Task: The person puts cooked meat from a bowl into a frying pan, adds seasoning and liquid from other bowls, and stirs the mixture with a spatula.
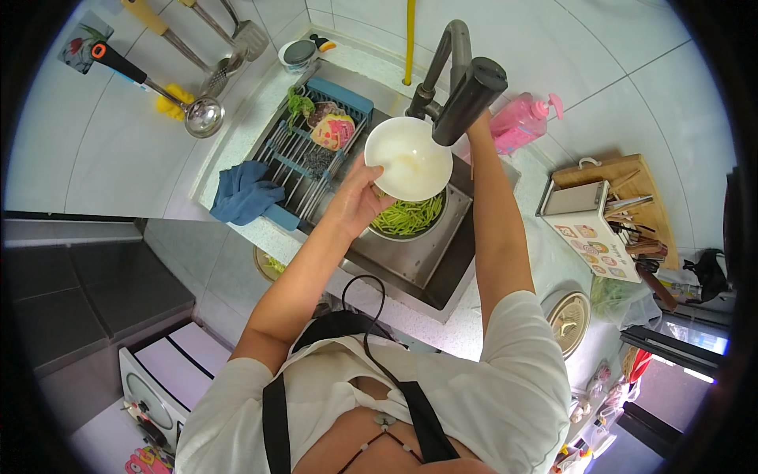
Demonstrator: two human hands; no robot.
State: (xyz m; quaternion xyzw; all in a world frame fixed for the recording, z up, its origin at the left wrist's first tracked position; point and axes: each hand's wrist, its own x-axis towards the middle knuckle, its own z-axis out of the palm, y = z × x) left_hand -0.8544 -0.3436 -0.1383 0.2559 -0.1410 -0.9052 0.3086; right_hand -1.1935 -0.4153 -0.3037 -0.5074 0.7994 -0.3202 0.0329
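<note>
The left hand (355,201) has its fingers (377,175) curled around the lower rim of a white bowl (408,158), tilting it under the dark tap head (468,99) above the sink (418,253). The right hand (479,122) reaches up behind the tap, its grip hidden. Below sits a metal pot of green vegetable strips (408,216). The wet bowl could slip from that one-sided rim hold and drop onto the pot.

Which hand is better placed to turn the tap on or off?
The right hand. It already reaches up beside the tap, while the left hand is busy holding the white bowl under the spout over the sink.
</note>
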